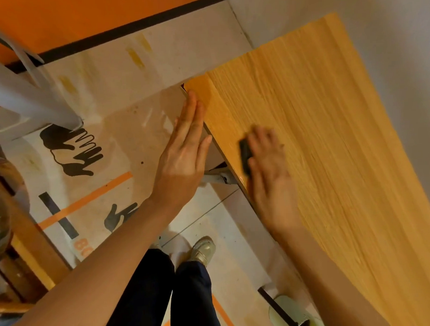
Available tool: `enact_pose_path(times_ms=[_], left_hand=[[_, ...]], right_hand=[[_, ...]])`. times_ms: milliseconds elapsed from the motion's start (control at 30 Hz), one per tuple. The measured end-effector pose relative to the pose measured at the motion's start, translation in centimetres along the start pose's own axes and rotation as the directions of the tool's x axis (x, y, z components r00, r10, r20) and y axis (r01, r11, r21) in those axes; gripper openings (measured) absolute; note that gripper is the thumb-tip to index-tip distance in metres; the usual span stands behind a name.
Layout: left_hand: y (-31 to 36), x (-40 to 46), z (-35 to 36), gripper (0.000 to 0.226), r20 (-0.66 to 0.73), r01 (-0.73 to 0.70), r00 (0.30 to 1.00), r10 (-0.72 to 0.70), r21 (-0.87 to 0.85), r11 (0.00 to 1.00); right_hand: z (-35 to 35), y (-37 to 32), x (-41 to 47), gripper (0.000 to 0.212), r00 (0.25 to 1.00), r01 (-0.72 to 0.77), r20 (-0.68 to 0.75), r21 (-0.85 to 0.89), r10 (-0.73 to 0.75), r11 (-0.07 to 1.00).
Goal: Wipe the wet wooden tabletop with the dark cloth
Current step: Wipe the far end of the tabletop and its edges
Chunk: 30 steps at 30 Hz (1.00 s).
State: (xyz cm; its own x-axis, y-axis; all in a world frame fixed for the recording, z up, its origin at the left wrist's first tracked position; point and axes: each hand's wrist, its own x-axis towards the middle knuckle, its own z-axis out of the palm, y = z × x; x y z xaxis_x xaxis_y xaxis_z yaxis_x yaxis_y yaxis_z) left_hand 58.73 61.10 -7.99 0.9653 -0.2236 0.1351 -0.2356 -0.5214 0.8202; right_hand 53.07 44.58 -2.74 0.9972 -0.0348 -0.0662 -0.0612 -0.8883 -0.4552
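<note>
A small dark cloth (245, 154) lay near the left edge of the light, grained wooden tabletop (331, 158), pressed flat under the blurred right hand (270, 170), fingers straight. The left hand (184, 151), open and holding nothing, rested flat against the tabletop's edge above a pale printed floor (110, 117).

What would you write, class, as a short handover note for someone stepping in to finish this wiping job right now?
Left hand: open, fingers straight, resting along the tabletop's near edge, just off the corner.
Right hand: flat on the dark cloth, pressing it onto the wooden tabletop close to that same edge; blurred, so probably mid-stroke.
Done: wiping is under way at the near-edge strip. How much is already dry cannot be told; no wet patches show clearly.
Left: probably the rest of the tabletop, toward the wall and along its length.
</note>
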Motion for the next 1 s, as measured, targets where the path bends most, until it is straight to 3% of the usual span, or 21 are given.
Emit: enact_pose_path(times_ms=[100,167,267,367,567,667,767,833,900,1000], left_hand=[[-0.1,-0.1,0.1,0.053,-0.015,-0.021,1.0,0.022,0.019,1.0],[0.1,-0.3,0.2,0.052,-0.031,-0.012,0.999,0.012,0.012,1.0],[0.2,-0.4,0.4,0.052,-0.002,0.009,1.0,-0.009,-0.039,0.999],[0.2,-0.3,0.3,0.053,0.055,0.014,0.998,-0.014,-0.006,1.0],[1.2,-0.2,-0.7,0.06,0.117,0.088,0.988,-0.098,0.087,0.992],[2.0,0.0,-1.5,0.061,0.162,0.115,0.978,-0.134,0.122,0.986],[3.4,0.3,-2.0,0.059,0.207,0.175,0.958,-0.199,0.128,0.976],[4.8,0.0,-2.2,0.059,0.227,0.229,0.942,-0.246,0.099,0.968],[6.8,-0.8,-2.1,0.059,0.274,0.25,0.926,-0.26,0.073,0.966],[10.4,-2.6,-1.2,0.056,0.381,0.267,0.888,-0.257,0.027,0.963]], right_hand=[[-0.4,0.4,2.3,0.044,0.906,-0.349,-0.21,0.123,0.368,0.929],[1.3,-2.0,1.9,0.045,0.939,-0.286,-0.182,0.064,0.293,0.956],[3.3,-3.7,-0.6,0.05,0.996,0.043,-0.073,-0.089,-0.05,0.995],[2.7,-2.0,-2.5,0.052,0.991,0.119,-0.046,-0.179,-0.129,0.977],[1.4,0.7,-9.2,0.062,0.999,0.036,-0.013,-0.163,-0.039,0.986],[0.0,1.0,-10.9,0.056,0.999,-0.031,0.022,-0.086,0.033,0.996],[-1.2,0.1,-11.5,0.053,0.989,-0.142,0.031,-0.069,0.144,0.987],[-2.3,-0.5,-11.5,0.052,0.964,-0.266,0.003,0.037,0.266,0.963],[-4.0,-0.8,-11.1,0.049,0.895,-0.417,-0.025,0.303,0.445,0.857],[-6.9,-0.4,-10.5,0.032,0.69,-0.557,0.095,0.702,0.717,0.443]])
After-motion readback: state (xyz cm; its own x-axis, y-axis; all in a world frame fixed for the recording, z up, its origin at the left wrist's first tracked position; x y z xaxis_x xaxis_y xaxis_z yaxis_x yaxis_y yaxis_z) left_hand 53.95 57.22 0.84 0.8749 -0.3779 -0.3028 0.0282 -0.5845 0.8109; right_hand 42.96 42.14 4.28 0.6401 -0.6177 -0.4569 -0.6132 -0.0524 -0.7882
